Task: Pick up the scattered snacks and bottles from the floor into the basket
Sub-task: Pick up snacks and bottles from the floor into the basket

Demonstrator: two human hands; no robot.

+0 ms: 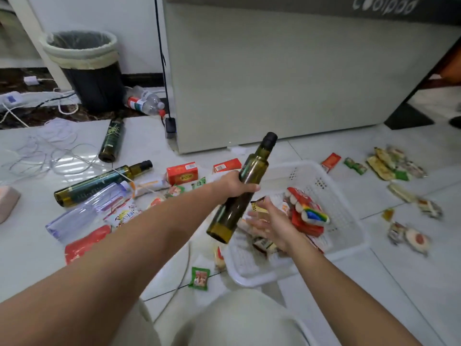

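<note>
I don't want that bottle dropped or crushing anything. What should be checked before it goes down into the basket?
1. Grip: left hand wraps the dark green bottle at mid-body: ok.
2. Closure: black cap is on; tightness cannot tell.
3. Position: the bottle's base hangs by the left rim of the white basket, not over its middle: not ok.
4. Support: right hand is open under the bottle, holding nothing: ok.
5. Landing spot: snack packets fill the basket's middle; whether the bottle fits beside them: cannot tell.
</note>
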